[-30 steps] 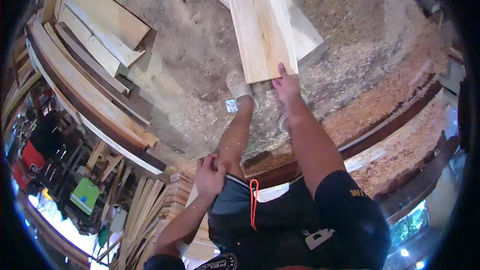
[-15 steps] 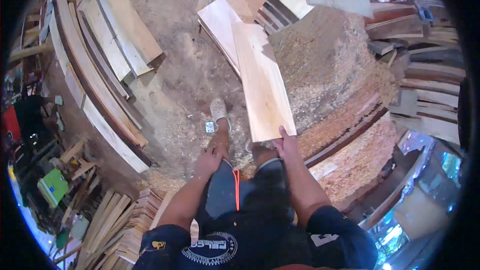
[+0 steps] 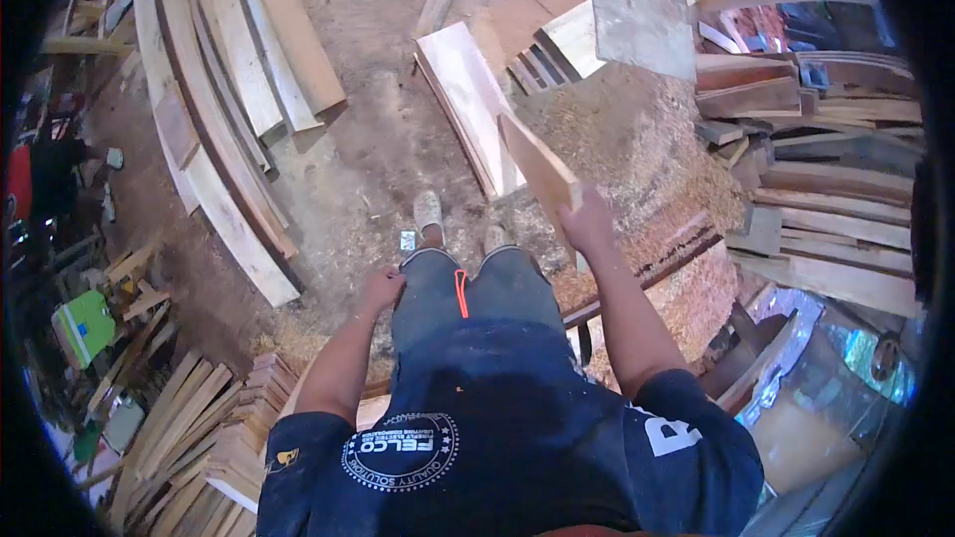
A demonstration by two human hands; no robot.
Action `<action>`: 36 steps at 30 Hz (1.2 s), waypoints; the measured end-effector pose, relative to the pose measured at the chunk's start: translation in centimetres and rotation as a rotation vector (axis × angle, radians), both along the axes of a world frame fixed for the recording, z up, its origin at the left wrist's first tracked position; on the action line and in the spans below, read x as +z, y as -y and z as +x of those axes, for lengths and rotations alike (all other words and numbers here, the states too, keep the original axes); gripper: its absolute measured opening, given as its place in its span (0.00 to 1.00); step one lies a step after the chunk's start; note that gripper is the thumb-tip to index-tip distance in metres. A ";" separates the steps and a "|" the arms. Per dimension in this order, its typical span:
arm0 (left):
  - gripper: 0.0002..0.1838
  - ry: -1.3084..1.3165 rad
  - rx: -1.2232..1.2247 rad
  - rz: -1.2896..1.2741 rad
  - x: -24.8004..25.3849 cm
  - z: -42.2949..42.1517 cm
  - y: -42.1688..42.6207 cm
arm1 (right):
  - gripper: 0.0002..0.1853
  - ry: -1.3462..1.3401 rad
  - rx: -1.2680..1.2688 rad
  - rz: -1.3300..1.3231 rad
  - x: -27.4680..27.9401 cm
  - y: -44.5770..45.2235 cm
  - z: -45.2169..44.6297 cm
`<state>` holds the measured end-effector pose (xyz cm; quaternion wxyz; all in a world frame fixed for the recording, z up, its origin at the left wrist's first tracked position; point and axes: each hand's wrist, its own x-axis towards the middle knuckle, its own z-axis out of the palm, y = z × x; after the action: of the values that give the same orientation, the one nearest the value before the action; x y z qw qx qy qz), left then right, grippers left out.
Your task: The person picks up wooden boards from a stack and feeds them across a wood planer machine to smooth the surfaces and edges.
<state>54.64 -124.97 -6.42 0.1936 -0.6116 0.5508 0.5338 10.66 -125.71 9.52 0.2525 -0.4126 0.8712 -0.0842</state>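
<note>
My right hand [image 3: 589,219] grips the near end of a light wooden plank [image 3: 540,164]. The plank is tilted on its edge, with its far end over or against a pale board stack [image 3: 465,104] on the ground; I cannot tell whether they touch. My left hand [image 3: 382,288] hangs beside my left thigh at the shorts, fingers curled in, with nothing visible in it. My shoes [image 3: 428,209] stand on the dusty ground just short of the stack.
Long boards [image 3: 214,159] lie at the left. A grey sheet [image 3: 642,10] covers part of another board pile [image 3: 575,40]. Stacked lumber [image 3: 836,189] lines the right side. Cut wood pieces [image 3: 244,428] are piled at lower left. A person [image 3: 50,179] is at far left.
The plank has turned from flat onto its edge, its near end raised. My left hand has moved off the knee to beside the thigh, and my body is more upright.
</note>
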 end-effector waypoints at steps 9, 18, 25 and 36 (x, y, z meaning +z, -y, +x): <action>0.22 0.091 0.277 -0.140 3.2 0.6 -7.0 | 0.21 0.038 0.270 -0.081 -1.9 3.7 -0.5; 0.24 0.049 0.453 -0.190 5.6 -8.1 -15.9 | 0.22 0.052 0.515 -0.037 0.0 0.2 -3.2; 0.26 0.013 0.497 -0.251 12.8 -11.9 -15.1 | 0.24 0.082 0.563 0.077 0.3 0.7 -3.0; 0.15 0.111 0.939 -0.632 5.0 -4.5 -35.5 | 0.15 -0.289 1.483 0.287 0.1 1.4 12.8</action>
<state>50.16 -89.44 -1.43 -0.2282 -0.8463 0.3418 0.3390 23.50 -127.09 9.59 0.1777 -0.8588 0.3935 0.2758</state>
